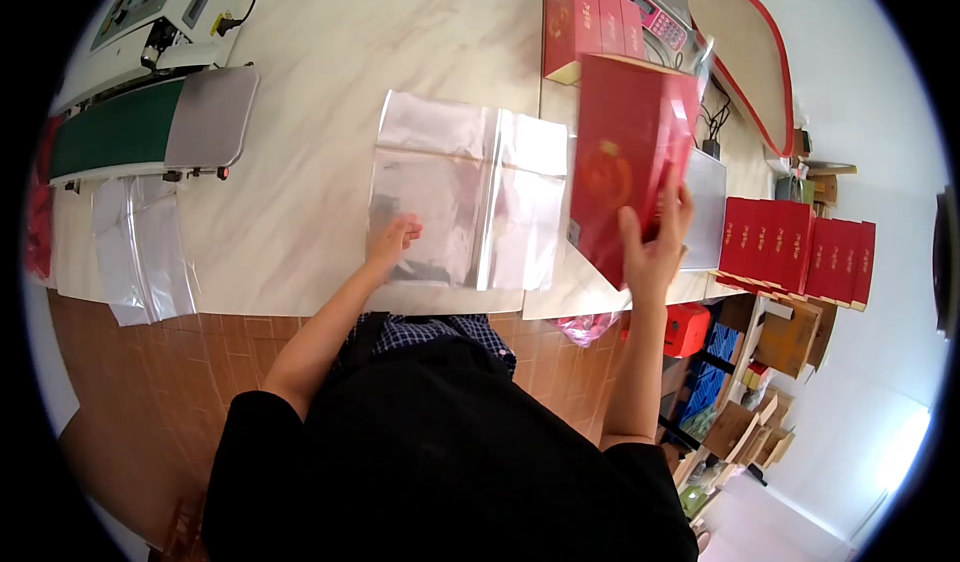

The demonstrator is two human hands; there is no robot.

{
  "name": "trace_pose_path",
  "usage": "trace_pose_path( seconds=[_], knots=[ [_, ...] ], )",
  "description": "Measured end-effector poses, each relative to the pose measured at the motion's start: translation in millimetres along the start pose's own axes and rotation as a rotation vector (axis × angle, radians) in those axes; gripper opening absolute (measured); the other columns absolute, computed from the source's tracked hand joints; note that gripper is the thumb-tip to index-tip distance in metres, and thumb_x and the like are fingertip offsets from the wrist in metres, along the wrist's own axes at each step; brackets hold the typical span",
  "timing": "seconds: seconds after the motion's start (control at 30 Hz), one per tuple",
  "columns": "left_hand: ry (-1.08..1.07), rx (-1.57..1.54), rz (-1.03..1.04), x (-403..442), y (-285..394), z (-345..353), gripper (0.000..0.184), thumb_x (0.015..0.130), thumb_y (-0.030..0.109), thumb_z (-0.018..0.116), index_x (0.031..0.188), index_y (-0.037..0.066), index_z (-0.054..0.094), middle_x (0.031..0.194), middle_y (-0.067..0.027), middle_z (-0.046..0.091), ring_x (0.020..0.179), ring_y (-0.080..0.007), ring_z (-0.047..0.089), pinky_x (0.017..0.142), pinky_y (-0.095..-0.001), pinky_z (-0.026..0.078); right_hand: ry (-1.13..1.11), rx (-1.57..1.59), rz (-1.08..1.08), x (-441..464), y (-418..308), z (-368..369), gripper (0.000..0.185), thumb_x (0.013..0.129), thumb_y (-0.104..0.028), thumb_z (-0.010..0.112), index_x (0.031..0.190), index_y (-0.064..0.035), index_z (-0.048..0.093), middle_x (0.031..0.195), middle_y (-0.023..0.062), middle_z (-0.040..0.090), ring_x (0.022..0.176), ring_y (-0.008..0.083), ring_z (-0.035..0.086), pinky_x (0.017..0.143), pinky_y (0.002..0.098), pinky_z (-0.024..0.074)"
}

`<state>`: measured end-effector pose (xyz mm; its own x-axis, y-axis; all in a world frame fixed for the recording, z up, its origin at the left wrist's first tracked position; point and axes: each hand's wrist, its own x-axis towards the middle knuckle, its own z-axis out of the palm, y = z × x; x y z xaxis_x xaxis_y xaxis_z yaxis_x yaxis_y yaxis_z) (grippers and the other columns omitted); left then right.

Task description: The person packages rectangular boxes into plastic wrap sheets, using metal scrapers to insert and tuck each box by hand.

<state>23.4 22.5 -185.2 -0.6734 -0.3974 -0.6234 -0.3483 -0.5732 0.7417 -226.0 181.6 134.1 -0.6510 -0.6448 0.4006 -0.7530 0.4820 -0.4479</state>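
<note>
A large flat red box (628, 152) with a gold emblem stands tilted above the right part of the table. My right hand (655, 247) grips its right side near the lower end, thumb on the front face. Left of it, a clear plastic bag (435, 187) lies flat on the marble-patterned table. My left hand (397, 239) is over the lower left part of this bag, holding nothing, with its fingers slightly bent and a little apart. Whether its fingertips press on the plastic I cannot tell.
A sealing machine with a green belt (120, 130) stands at the left. More clear bags (145, 252) hang over the table's front edge. Red boxes (585, 24) stand beside a scale (655, 7) at the back. Another row of red boxes (790, 247) stands at the right.
</note>
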Motion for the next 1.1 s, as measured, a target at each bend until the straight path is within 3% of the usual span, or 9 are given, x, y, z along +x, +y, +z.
trace_pose_path(
  seconds=[0.03,0.1,0.23,0.33,0.57,0.7,0.9,1.1],
  knots=[
    [0.000,0.007,-0.002,-5.1,12.8,-3.4,0.054,0.103,0.049,0.033,0.129,0.007,0.054,0.118,-0.0091,0.065,0.107,-0.0158,0.060,0.090,-0.0308,0.044,-0.050,-0.035,-0.144,-1.0,-5.5,7.3,0.068,0.079,-0.009,0.070,0.143,-0.0131,0.048,0.129,0.0236,0.045,0.113,0.0357,0.050,0.096,0.0384,0.0416],
    [-0.018,-0.095,-0.013,-14.1,36.3,-10.6,0.065,0.102,0.056,0.027,0.131,0.004,0.052,0.120,-0.0099,0.064,0.109,-0.0172,0.060,0.093,-0.0304,0.043,-0.204,-0.024,-0.212,-8.3,-12.9,27.7,0.068,0.074,-0.007,0.072,0.139,-0.0154,0.053,0.134,0.0264,0.043,0.114,0.0403,0.050,0.096,0.0421,0.0428],
    [0.021,-0.272,-0.050,-14.2,51.6,-44.2,0.067,0.102,0.058,0.025,0.135,0.004,0.049,0.127,-0.0110,0.061,0.115,-0.0195,0.058,0.098,-0.0333,0.044,-0.467,0.065,-0.463,-23.6,-17.4,73.5,0.070,0.069,-0.004,0.073,0.134,-0.0242,0.057,0.133,0.0237,0.045,0.111,0.0410,0.050,0.094,0.0477,0.0434],
    [0.041,-0.446,-0.022,-15.9,50.7,-67.1,0.072,0.101,0.061,0.024,0.138,0.004,0.047,0.124,-0.0113,0.062,0.115,-0.0197,0.058,0.100,-0.0345,0.042,-0.636,0.118,-0.543,-46.5,-8.3,105.2,0.075,0.070,-0.005,0.072,0.138,-0.0285,0.052,0.132,0.0221,0.045,0.112,0.0400,0.049,0.096,0.0482,0.0420],
    [0.111,-0.218,-0.112,-28.8,60.8,-84.7,0.070,0.100,0.061,0.028,0.138,0.004,0.046,0.126,-0.0121,0.061,0.114,-0.0200,0.059,0.098,-0.0345,0.044,-0.795,0.192,-0.585,-91.3,9.6,135.6,0.078,0.073,-0.003,0.071,0.141,-0.0334,0.048,0.136,0.0198,0.044,0.116,0.0384,0.047,0.098,0.0474,0.0419],
    [0.158,0.000,-0.072,-12.6,68.7,-87.0,0.059,0.100,0.054,0.042,0.130,0.004,0.051,0.121,-0.0109,0.064,0.106,-0.0186,0.063,0.093,-0.0321,0.047,-0.855,0.189,-0.563,-102.2,15.6,136.5,0.075,0.073,-0.003,0.068,0.140,-0.0304,0.050,0.134,0.0200,0.046,0.117,0.0377,0.047,0.099,0.0476,0.0413],
    [0.164,0.173,0.001,32.9,112.6,-80.8,0.052,0.101,0.049,0.043,0.125,0.004,0.056,0.112,-0.0090,0.067,0.103,-0.0172,0.064,0.091,-0.0317,0.048,-0.853,0.219,-0.549,-108.4,19.4,133.0,0.071,0.071,0.000,0.065,0.136,-0.0272,0.055,0.132,0.0204,0.048,0.117,0.0370,0.049,0.102,0.0464,0.0404],
    [-0.024,0.485,-0.005,103.3,147.9,-55.6,0.039,0.097,0.039,0.055,0.108,0.003,0.064,0.104,-0.0082,0.070,0.085,-0.0139,0.066,0.077,-0.0310,0.052,-0.841,0.249,-0.508,-108.0,19.3,135.4,0.070,0.070,0.001,0.064,0.134,-0.0266,0.057,0.133,0.0199,0.048,0.118,0.0373,0.049,0.103,0.0469,0.0400]
  ],
)
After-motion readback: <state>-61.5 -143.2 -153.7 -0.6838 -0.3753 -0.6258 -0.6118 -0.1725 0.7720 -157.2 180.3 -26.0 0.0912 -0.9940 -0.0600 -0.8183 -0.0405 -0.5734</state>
